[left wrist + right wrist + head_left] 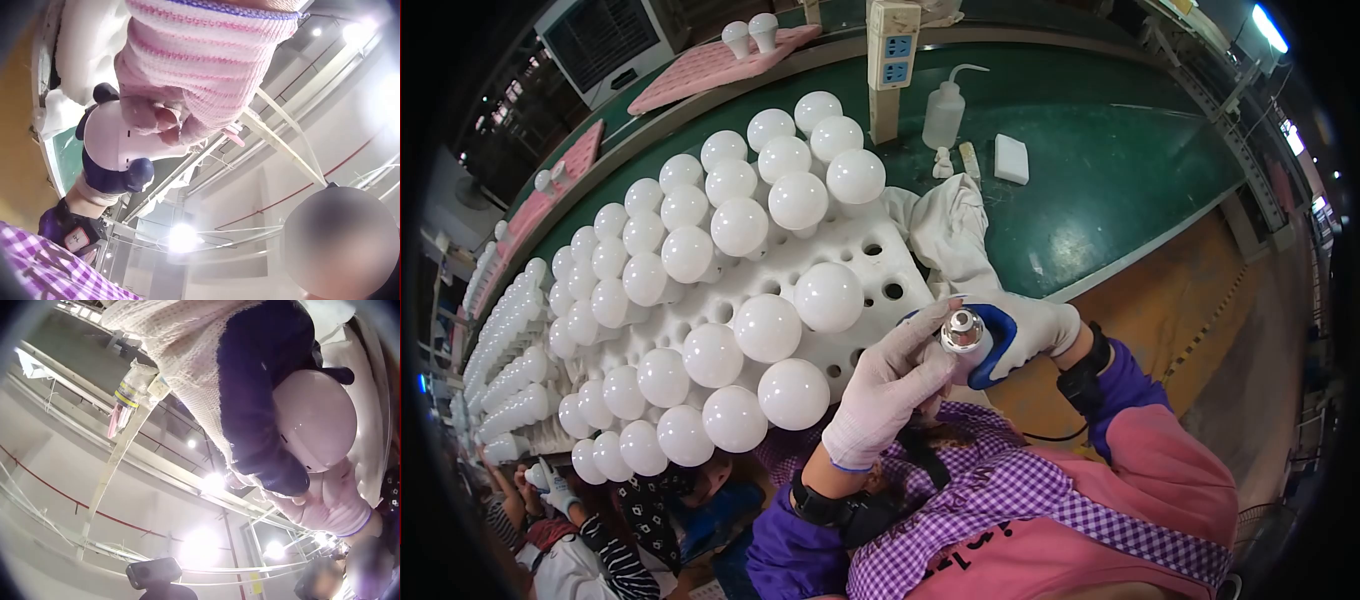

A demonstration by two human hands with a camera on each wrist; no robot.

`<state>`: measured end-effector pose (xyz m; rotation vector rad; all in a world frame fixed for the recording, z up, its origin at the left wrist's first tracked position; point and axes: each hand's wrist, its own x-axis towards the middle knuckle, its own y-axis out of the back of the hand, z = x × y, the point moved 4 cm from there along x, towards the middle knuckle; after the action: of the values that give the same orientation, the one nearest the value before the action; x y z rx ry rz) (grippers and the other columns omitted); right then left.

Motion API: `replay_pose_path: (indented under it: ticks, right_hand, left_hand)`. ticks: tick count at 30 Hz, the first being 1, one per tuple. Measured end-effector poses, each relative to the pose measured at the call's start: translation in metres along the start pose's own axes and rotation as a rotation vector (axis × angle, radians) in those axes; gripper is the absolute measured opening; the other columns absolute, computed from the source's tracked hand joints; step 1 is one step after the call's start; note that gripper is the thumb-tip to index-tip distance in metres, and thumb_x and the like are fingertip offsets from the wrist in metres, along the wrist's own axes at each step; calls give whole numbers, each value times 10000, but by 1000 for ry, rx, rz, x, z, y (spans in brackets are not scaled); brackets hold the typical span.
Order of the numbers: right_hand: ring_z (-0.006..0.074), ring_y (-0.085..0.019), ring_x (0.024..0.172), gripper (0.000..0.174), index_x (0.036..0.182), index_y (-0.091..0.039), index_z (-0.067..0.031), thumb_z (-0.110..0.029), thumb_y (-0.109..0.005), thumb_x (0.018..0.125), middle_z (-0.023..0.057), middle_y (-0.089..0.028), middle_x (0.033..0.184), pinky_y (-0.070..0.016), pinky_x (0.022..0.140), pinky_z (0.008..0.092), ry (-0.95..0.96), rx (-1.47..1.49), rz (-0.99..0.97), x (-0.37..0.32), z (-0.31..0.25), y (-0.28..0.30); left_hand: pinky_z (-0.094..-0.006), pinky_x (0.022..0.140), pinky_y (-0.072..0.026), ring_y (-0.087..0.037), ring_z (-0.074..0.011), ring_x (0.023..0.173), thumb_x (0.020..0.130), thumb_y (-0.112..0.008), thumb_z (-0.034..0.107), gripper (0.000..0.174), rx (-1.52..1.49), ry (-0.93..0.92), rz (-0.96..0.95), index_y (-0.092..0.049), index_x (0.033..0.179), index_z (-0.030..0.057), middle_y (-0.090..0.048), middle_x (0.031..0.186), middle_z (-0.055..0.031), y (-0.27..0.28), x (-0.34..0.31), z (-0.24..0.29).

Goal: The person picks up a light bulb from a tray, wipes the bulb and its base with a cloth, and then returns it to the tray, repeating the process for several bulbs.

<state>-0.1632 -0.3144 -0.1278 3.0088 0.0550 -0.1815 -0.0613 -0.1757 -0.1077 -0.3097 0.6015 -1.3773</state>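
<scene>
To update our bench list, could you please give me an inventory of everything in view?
Round glossy bulbs: dozens, white, rows at left and on pink pads
Silver-capped bulb: one, white, between both hands
Holed tray: at least one, white, beneath bulbs
Perforated pads: at least two, pink, behind
Tabletop: green
Squeeze bottle: one, translucent white, tabletop
Block: one, white, beside bottle
Crumpled cloth: off-white, tray's edge
Socket post: one, beige and blue, behind
Background: too blurred to list fully
Sleeves: two, purple, forearms
Left hand: one, white-and-pink glove, on bulb
Right hand: one, white-and-blue glove, on bulb
</scene>
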Motion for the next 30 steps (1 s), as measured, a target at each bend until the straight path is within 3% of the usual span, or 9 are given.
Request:
replay_pose_path:
  ticks: [11,15,17,19,21,22,26,27,30]
  right_hand:
    - [191,-570,1035,738,1272,-511,-31,-157,-832,619,88,-597,1123,-435,940,316,121,-192,134,0,-22,-2]
    - [183,-551,1118,799,1318,-487,-9,-116,-824,601,95,-572,1244,-427,983,332,99,32,242,-6,-9,3]
    - [198,-530,1164,820,1346,-459,0,-92,-807,610,128,-530,1313,-409,1013,343,135,315,286,-4,-11,5]
    - [219,-500,1213,815,1352,-445,12,-79,-795,622,151,-484,1372,-386,1041,358,112,380,319,-7,-16,6]
    - [233,-481,1242,826,1362,-432,22,-85,-798,629,157,-462,1395,-370,1057,359,179,540,335,-5,-13,1]
    - [228,-463,1260,870,1379,-417,15,-106,-821,618,161,-451,1405,-361,1067,365,166,577,315,-4,-11,-2]
    - [193,-472,1236,913,1380,-420,7,-191,-871,611,131,-491,1362,-371,1057,359,166,399,310,2,-20,-9]
    - [193,-472,1236,913,1380,-420,7,-191,-871,611,131,-491,1362,-371,1057,359,171,397,320,-1,-24,-8]
    - [159,-530,1140,866,1325,-488,0,-239,-895,600,65,-570,1234,-407,1004,319,232,-55,613,-16,-35,12]
  left_hand:
    - [-162,537,-362,-456,-11,635,922,-586,125,472,159,-25,67,-459,1369,37,-559,799,33,-10,3,5]
    - [-201,535,-392,-461,-50,601,939,-538,118,323,132,-250,354,-522,1234,-14,-542,771,-5,6,4,-3]
    - [-202,540,-398,-459,-47,599,945,-544,130,294,15,-154,448,-532,1209,1,-542,750,-2,19,4,-13]
    - [-217,538,-429,-540,-106,640,964,-539,228,349,4,-147,416,-498,1237,15,-590,852,-55,26,10,-26]
    - [-246,557,-477,-620,-204,741,976,-505,341,461,-441,47,123,-432,1300,20,-598,1056,-150,12,15,-43]
    - [-315,697,-541,-623,-264,957,957,-495,447,573,-537,40,-193,-366,1326,28,-528,1233,-174,7,18,-40]
    - [-312,724,-545,-616,-273,979,923,-562,444,645,-570,-8,-274,-327,1369,42,-530,1230,-169,8,24,-42]
    - [-313,730,-547,-616,-279,983,900,-602,423,660,-510,-62,-187,-326,1368,49,-528,1228,-165,11,24,-39]
    - [-326,752,-550,-614,-286,991,848,-682,361,707,-472,-119,-92,-316,1373,61,-520,1231,-158,15,23,-35]
